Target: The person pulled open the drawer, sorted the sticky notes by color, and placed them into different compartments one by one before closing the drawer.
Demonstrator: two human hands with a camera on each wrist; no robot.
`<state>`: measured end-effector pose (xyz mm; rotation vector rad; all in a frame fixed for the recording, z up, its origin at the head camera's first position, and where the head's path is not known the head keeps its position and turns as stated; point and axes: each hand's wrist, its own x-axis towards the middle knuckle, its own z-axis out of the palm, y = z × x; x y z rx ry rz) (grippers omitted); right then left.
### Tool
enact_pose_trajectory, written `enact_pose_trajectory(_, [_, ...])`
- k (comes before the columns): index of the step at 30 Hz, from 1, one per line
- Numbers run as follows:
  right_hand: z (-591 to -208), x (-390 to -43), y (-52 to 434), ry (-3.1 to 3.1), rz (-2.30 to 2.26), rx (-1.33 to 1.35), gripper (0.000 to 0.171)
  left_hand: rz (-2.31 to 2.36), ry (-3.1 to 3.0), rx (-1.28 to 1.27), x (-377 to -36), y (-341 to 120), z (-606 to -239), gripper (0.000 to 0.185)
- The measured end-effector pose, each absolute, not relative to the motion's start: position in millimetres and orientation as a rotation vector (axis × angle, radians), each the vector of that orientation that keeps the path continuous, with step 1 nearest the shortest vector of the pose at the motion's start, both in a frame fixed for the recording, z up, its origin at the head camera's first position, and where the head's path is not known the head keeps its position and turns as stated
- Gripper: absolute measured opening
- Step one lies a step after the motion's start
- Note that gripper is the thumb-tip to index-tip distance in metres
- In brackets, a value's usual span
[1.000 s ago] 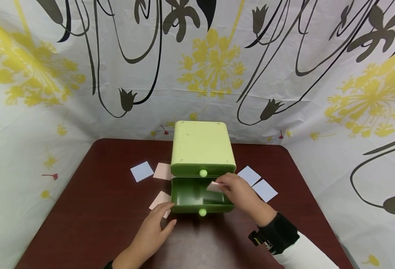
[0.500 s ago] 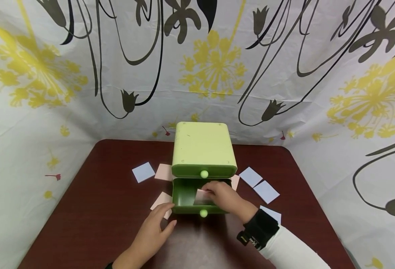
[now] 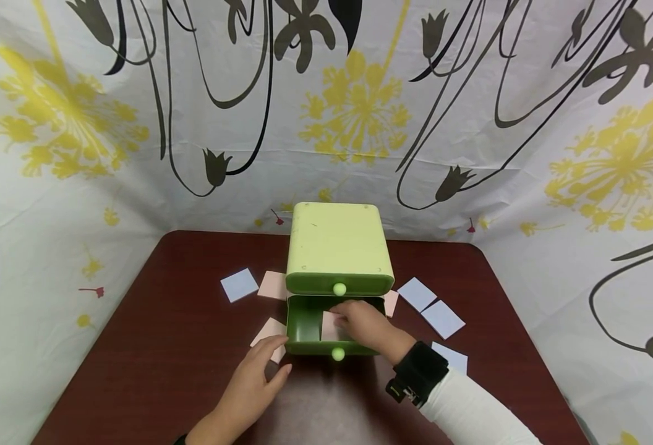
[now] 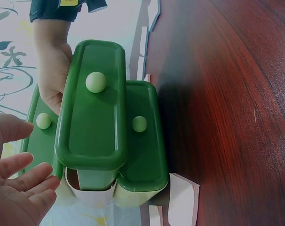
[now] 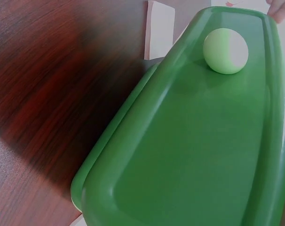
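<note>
A small light-green cabinet (image 3: pixel 340 238) with dark green drawer fronts stands on the table, and its middle drawer (image 3: pixel 310 348) is pulled out. Inside that drawer my right hand (image 3: pixel 367 324) pinches the upper edge of a pink square note pad (image 3: pixel 329 327). My left hand (image 3: pixel 251 386) lies by the drawer's left front corner, fingers loosely extended; whether they touch it I cannot tell. In the left wrist view that hand (image 4: pixel 22 181) holds nothing. The drawer front (image 5: pixel 194 141) fills most of the right wrist view and hides the right fingers there.
Pink pads (image 3: pixel 273 285) and a blue pad (image 3: pixel 239 285) lie left of the cabinet; another pink one (image 3: pixel 271 334) is near my left fingertips. Several blue pads (image 3: pixel 443 319) and a pink one (image 3: pixel 391 303) lie to the right. A patterned cloth (image 3: pixel 326 123) hangs behind the table.
My right hand has moved left and down into the drawer with the pink note pad, which now sits lower inside. The left hand has stayed in place.
</note>
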<state>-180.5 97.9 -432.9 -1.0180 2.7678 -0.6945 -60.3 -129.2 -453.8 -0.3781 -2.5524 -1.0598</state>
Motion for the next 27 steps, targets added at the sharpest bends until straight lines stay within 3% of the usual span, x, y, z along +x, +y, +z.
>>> enact_pose_trajectory(13, [-438, -183, 100, 2.842, -0.624, -1.104, 0.013, -1.04, -2.56, -0.38, -59, -127, -453, 0.046])
enact_pose_trajectory(27, [-428, -179, 126, 2.878, -0.885, -0.846, 0.025, -1.081, -2.57, -0.455, -60, -113, -448, 0.047])
